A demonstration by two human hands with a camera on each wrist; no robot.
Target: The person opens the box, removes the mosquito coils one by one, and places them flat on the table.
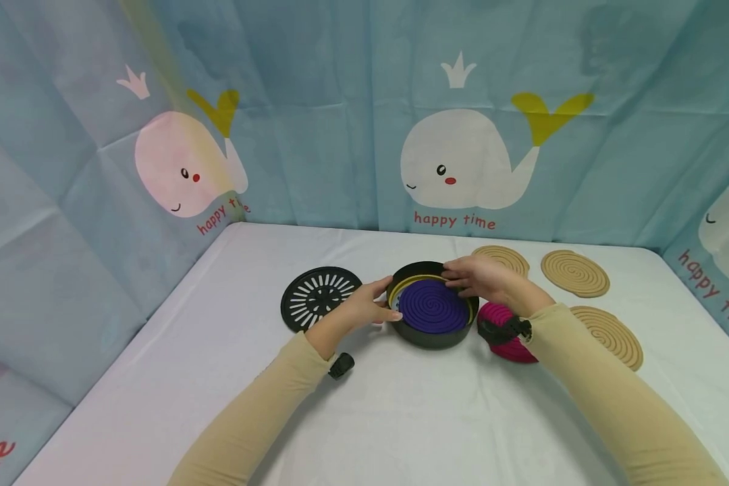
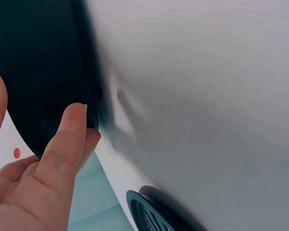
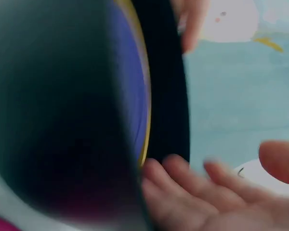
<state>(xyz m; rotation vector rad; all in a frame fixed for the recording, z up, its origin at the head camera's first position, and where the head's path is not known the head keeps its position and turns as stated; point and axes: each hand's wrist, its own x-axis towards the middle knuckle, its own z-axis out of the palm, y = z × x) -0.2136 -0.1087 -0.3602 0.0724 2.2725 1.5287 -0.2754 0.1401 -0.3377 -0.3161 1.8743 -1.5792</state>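
A black round container (image 1: 434, 339) stands on the table, with a purple spiral-ridged disc (image 1: 433, 307) and a yellow-edged disc partly showing under it. My left hand (image 1: 364, 305) holds the container's left side, thumb and fingers spread on its wall; the left wrist view shows those fingers (image 2: 70, 130) against the dark wall. My right hand (image 1: 476, 275) reaches over the far right rim, its fingers dipping inside beside the discs. In the right wrist view its fingers (image 3: 192, 192) look fairly straight, with the thumb apart. A magenta spiral disc (image 1: 510, 347) lies just right, partly behind the wrist camera.
Left of the container lies a black slotted round lid (image 1: 304, 297). Tan spiral discs (image 1: 575, 273) lie at the right, one partly behind my right hand and another (image 1: 610, 334) beside the sleeve. Whale-printed blue curtains (image 1: 340, 135) border the white table (image 1: 389, 418).
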